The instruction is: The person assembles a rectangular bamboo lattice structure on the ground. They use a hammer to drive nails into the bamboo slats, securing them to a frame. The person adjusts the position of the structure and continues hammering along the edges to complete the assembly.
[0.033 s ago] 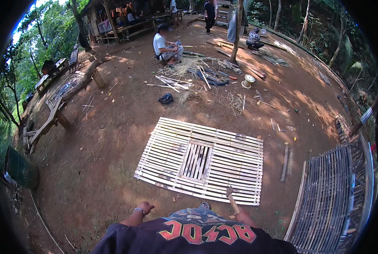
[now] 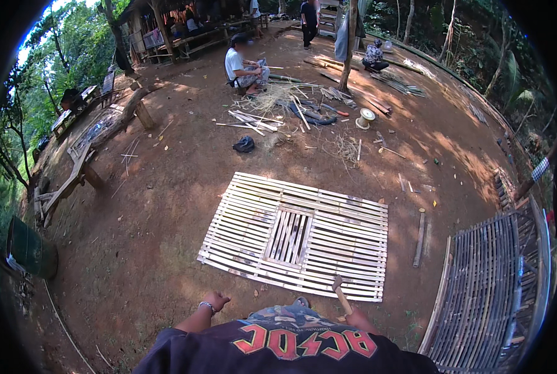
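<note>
- Stands in large red letters (image 2: 288,344) with a yellowish outline across the front of the dark shirt (image 2: 222,343).
- Falls into two pairs of letters, parted by a red sign (image 2: 312,344) shaped like a lightning bolt.
- Appears upside down from the wearer's own viewpoint.
- Adds a smaller, paler line of lettering (image 2: 306,329), likewise inverted, nearer the shirt's lower edge.

I have passage left of the slatted bamboo panel (image 2: 308,242); the hammer (image 2: 344,302) obstructs its near edge.
</note>
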`<state>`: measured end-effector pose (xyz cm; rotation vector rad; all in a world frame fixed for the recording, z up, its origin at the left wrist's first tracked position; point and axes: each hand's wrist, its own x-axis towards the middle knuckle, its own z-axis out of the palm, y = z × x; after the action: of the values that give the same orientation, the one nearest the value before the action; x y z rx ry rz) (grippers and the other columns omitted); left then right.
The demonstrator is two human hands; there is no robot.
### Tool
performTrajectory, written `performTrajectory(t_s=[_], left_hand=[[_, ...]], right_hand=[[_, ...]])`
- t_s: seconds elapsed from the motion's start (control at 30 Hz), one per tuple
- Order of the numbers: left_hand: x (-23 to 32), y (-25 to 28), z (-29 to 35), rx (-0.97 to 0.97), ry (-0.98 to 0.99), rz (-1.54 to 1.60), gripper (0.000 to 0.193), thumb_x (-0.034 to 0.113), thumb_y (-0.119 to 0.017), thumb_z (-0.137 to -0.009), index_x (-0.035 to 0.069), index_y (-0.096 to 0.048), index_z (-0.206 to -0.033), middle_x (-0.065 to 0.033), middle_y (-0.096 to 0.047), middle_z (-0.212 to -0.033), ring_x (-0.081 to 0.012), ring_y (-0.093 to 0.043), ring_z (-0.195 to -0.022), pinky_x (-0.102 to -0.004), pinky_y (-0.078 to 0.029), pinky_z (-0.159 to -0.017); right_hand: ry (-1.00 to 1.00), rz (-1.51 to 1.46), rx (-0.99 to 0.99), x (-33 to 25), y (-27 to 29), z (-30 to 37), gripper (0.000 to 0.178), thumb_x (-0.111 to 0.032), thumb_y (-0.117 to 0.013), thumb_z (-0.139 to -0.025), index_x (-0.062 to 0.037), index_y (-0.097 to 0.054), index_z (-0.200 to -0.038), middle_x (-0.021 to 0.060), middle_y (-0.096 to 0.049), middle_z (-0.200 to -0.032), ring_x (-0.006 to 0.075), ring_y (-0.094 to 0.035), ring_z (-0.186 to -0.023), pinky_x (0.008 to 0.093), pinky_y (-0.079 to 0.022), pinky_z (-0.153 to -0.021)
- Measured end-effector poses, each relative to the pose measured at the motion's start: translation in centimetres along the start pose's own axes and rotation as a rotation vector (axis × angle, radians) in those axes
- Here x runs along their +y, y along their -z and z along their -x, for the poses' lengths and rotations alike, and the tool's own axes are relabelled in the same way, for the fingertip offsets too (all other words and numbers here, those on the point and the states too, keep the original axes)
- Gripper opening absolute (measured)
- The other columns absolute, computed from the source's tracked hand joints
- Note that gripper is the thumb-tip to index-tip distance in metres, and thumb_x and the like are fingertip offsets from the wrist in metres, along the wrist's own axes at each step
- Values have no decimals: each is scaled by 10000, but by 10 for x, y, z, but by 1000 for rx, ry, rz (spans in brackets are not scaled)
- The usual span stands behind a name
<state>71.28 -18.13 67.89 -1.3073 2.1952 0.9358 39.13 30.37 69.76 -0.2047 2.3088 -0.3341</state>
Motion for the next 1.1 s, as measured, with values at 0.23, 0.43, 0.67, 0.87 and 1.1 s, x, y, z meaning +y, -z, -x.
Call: performTrajectory(t_s=[0.23,0.43,0.67,0.87,1.1], left_hand=[[77,34,-23,102,-223,410,319,223,-764,-891,33,-614,-684,5,-606,-654,-98,-545,-643,-324,-464,-635],[-27,3,-15,-255,12,-108,365,337,-706,-891,2,-772,-1019,-204,-765,-1113,-321,-744,-996,-412,-548,-909],[-234,-42,-159,-833,-297,-723,417,480,-605,-963,111,-760,-1081,-219,-714,-1133,-405,-672,-1099,-482,-531,-963],[-102,-31,-313,-475,-357,-612,435,423,-582,-1002,133,-668,-1314,-182,-609,-1427,-375,-583,-1303,-443,-486,-1081],[49,-148,-451,-261,-605,-497,524,455,-650,-960,50,-654,-1293,-188,-701,-1256,-374,-648,-1185,-452,-501,-1020]], right_hand=[[169,651,-473,134,-72,-102,286,-186,-782,-838,-23,-765,-1073,164,-764,-915,285,-750,-784,463,-578,-694],[-456,-288,-119,105,-101,-54,245,-59,-591,-917,40,-628,-1138,177,-703,-846,287,-719,-676,438,-563,-595],[-515,-348,120,73,-219,-7,407,-57,-550,-931,-5,-473,-1328,205,-685,-944,317,-715,-737,447,-564,-634],[-433,-251,55,-56,-216,-19,451,-147,-578,-963,-34,-468,-1386,309,-672,-1156,488,-659,-1068,551,-518,-905],[-224,-374,230,-47,-336,-169,526,-264,-582,-1018,-70,-409,-1475,300,-679,-1172,508,-646,-1083,582,-504,-912]])
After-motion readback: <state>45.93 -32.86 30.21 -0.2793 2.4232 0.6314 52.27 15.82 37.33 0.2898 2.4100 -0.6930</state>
